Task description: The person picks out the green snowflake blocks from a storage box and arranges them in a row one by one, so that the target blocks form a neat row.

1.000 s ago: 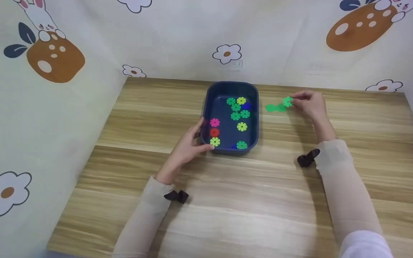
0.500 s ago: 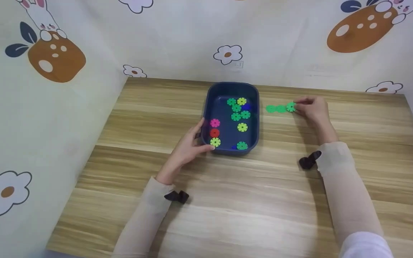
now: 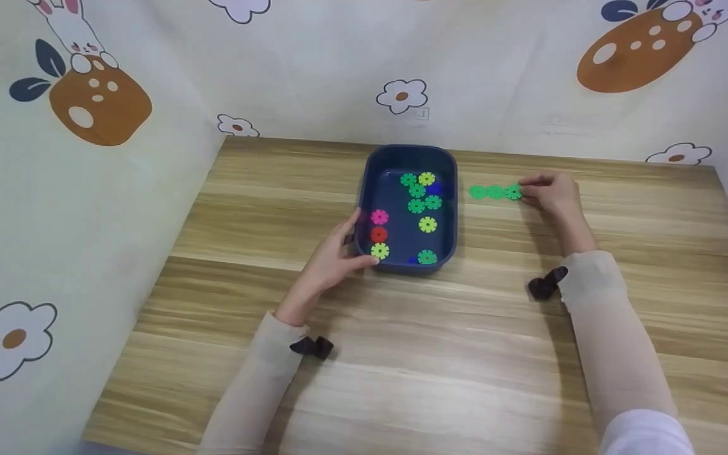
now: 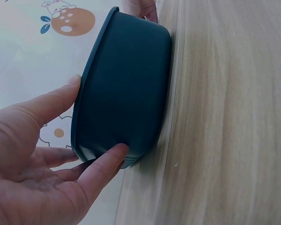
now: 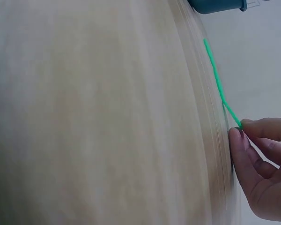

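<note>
One dark blue tray (image 3: pixel 397 243): sitting on a wood-grain table (image 3: pixel 440 354), at the centre of the head view. Contents: a pink disc (image 3: pixel 380 217), a red disc (image 3: pixel 378 234) and a yellow disc (image 3: pixel 380 251) are forming a column at lower left; five loose green discs (image 3: pixel 416 206) and two other yellow discs (image 3: pixel 428 224) are lying along the middle and right; blue pieces (image 3: pixel 435 189) are blending in, their number uncertain to me. One left hand (image 3: pixel 326 259): thumb and fingers are standing apart, gripping the tray's lower-left corner. One right hand (image 3: pixel 553 191), upper right: thumb and fingertip are pinching an end green disc (image 3: pixel 512 192), which is touching a pair of green discs (image 3: pixel 495 191); in the right wrist view the row (image 5: pixel 218 79) is bending towards the fingers.
</note>
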`<act>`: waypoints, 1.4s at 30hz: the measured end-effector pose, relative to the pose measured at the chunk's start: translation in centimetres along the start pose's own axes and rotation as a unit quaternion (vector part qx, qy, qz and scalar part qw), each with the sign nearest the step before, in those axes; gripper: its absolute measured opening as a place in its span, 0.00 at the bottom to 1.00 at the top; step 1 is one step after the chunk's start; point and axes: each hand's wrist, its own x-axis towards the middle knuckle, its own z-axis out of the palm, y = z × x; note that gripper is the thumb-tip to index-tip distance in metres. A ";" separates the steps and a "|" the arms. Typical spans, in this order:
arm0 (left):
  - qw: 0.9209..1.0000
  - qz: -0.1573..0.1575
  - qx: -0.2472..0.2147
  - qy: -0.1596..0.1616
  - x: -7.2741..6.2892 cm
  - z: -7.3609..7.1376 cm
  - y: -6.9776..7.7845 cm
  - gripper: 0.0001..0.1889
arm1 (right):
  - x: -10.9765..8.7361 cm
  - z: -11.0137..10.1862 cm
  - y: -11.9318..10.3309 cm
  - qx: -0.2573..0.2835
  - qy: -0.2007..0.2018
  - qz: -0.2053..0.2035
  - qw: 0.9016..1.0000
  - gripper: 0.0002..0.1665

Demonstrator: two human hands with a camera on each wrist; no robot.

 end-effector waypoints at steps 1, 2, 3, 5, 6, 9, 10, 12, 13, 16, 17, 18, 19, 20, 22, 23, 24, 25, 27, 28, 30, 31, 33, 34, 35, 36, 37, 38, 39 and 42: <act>1.000 0.000 0.000 0.000 0.0 0.0 0.0 0.52 | 0.0 0.0 0.0 -0.003 0.002 -0.002 1.000 0.17; 1.000 0.001 0.001 0.000 0.0 0.0 0.0 0.52 | -0.1 -0.1 0.0 -0.004 0.004 -0.003 1.000 0.17; 1.000 0.002 0.003 0.001 0.0 0.0 0.0 0.52 | -0.1 -0.1 0.0 -0.003 0.005 -0.004 1.000 0.16; 1.000 0.003 0.008 0.002 0.0 0.0 -0.1 0.52 | -0.2 -0.3 0.0 0.001 0.008 -0.002 1.000 0.16; 1.000 0.004 0.011 0.002 0.0 0.0 -0.1 0.51 | -0.2 -0.3 0.0 0.004 0.008 -0.001 1.000 0.16; 1.000 0.007 0.022 0.003 0.1 0.0 -0.2 0.51 | -0.3 -0.4 -0.1 0.013 0.006 0.001 1.000 0.17; 1.000 0.007 0.024 0.004 0.1 0.0 -0.2 0.51 | -0.4 -0.4 -0.1 0.012 0.006 0.001 1.000 0.18; 1.000 0.006 0.022 0.001 0.1 -0.1 -0.2 0.51 | -0.5 -0.5 -0.2 0.012 0.006 -0.001 1.000 0.19; 1.000 0.004 0.021 0.000 0.0 -0.1 -0.1 0.51 | -0.6 -0.5 -0.2 0.013 0.005 -0.001 1.000 0.20; 1.000 0.000 0.015 -0.003 0.0 -0.1 0.0 0.51 | -0.7 -0.5 -0.4 0.016 0.006 0.000 1.000 0.21; 1.000 -0.002 0.015 -0.004 0.0 -0.1 0.0 0.51 | -0.7 -0.5 -0.5 0.019 0.006 0.002 1.000 0.21; 1.000 -0.004 0.015 -0.003 0.0 -0.1 0.0 0.51 | -0.8 -0.5 -0.5 0.021 0.006 0.003 1.000 0.21; 1.000 -0.004 0.016 -0.003 0.0 -0.1 0.0 0.51 | -0.8 -0.5 -0.6 0.023 0.007 0.004 1.000 0.21; 1.000 -0.005 0.019 -0.002 0.0 -0.1 0.0 0.51 | -0.8 -0.5 -0.7 0.023 0.007 0.005 1.000 0.21; 1.000 -0.005 0.025 0.000 0.1 -0.1 0.0 0.51 | -0.8 -0.5 -0.7 0.024 0.008 0.005 1.000 0.21; 1.000 -0.006 0.026 0.001 0.1 -0.1 0.0 0.51 | -0.8 -0.5 -0.8 0.022 0.009 0.004 1.000 0.21; 1.000 -0.006 0.028 0.003 0.1 -0.1 0.0 0.51 | -0.8 -0.4 -0.8 0.021 0.010 0.003 1.000 0.21; 1.000 -0.005 0.030 0.003 0.0 -0.1 0.0 0.51 | -0.8 -0.4 -0.8 0.021 0.010 0.003 1.000 0.20; 0.999 -0.005 0.031 0.003 0.0 -0.1 0.0 0.51 | -0.8 -0.4 -0.9 0.026 0.011 0.005 1.000 0.19; 0.999 -0.006 0.031 0.003 0.0 -0.1 0.0 0.51 | -0.8 -0.4 -0.9 0.029 0.011 0.005 1.000 0.18; 0.999 -0.008 0.032 0.004 0.0 -0.1 0.0 0.51 | -0.9 -0.3 -1.0 0.027 0.012 0.004 1.000 0.17; 0.999 -0.008 0.033 0.004 0.0 -0.1 0.0 0.51 | -0.9 -0.2 -1.1 0.026 0.012 0.003 1.000 0.17; 0.999 -0.008 0.034 0.005 0.0 -0.1 0.0 0.51 | -0.9 -0.2 -1.1 0.011 0.014 -0.005 1.000 0.17; 0.999 -0.006 0.035 0.005 0.0 -0.1 0.0 0.51 | -0.9 -0.1 -1.2 -0.001 0.016 -0.010 1.000 0.18; 0.999 -0.005 0.036 0.005 -0.1 -0.1 0.0 0.51 | -1.0 -0.1 -1.2 -0.012 0.017 -0.014 1.000 0.18; 0.999 -0.005 0.037 0.005 -0.1 -0.1 0.0 0.51 | -1.0 -0.1 -1.3 -0.020 0.018 -0.017 1.000 0.18; 0.999 -0.004 0.037 0.005 -0.1 -0.1 0.0 0.51 | -0.9 0.0 -1.3 -0.029 0.019 -0.021 0.999 0.18; 0.999 -0.003 0.037 0.006 -0.1 -0.1 0.0 0.51 | -0.9 0.0 -1.3 -0.039 0.020 -0.025 0.999 0.18; 0.999 -0.005 0.036 0.006 -0.1 -0.1 0.0 0.51 | -0.9 0.0 -1.4 -0.044 0.019 -0.029 0.998 0.18; 1.000 -0.009 0.016 0.001 0.0 0.0 0.0 0.51 | -1.0 0.2 -1.5 -0.053 0.015 -0.042 0.998 0.18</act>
